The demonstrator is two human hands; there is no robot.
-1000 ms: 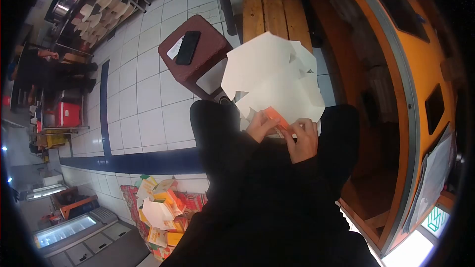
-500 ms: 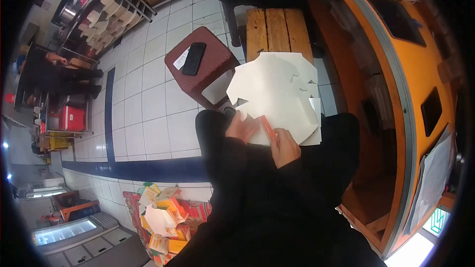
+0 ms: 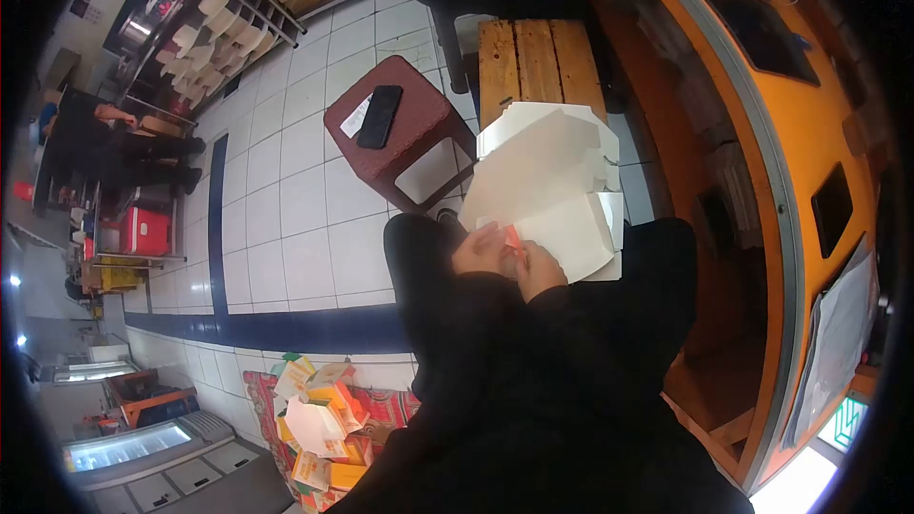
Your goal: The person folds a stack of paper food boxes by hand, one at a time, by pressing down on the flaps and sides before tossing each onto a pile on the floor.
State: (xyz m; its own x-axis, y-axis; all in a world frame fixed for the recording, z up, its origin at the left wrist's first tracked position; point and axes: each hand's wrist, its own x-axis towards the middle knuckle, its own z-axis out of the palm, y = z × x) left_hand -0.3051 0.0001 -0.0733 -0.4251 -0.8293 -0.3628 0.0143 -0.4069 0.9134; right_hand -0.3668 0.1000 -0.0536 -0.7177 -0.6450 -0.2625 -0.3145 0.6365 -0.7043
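A white cardboard box blank (image 3: 538, 176), partly folded, lies over my lap on top of other white sheets (image 3: 533, 119). Its left panel is raised and leans inward. My right hand (image 3: 540, 271) is closed on the near edge of the blank, pinching an orange-printed flap (image 3: 514, 240). Just left of it, my left hand (image 3: 481, 249) is closed around the same corner; its fingers are slightly blurred. Both hands nearly meet at the orange flap. The near edge of the blank is partly hidden by the hands.
Beyond the blank is a wooden bench (image 3: 538, 62). A maroon stool (image 3: 400, 148) bears a black phone (image 3: 380, 116). Several folded orange-and-white boxes (image 3: 319, 428) lie on a red patterned mat (image 3: 262, 395). An orange counter (image 3: 762, 124) runs along the right. Another person (image 3: 90, 143) stands far left.
The blank's left side has been lifted and bent inward. My right hand has moved a little left toward my left hand, and the orange flap has been turned in between them.
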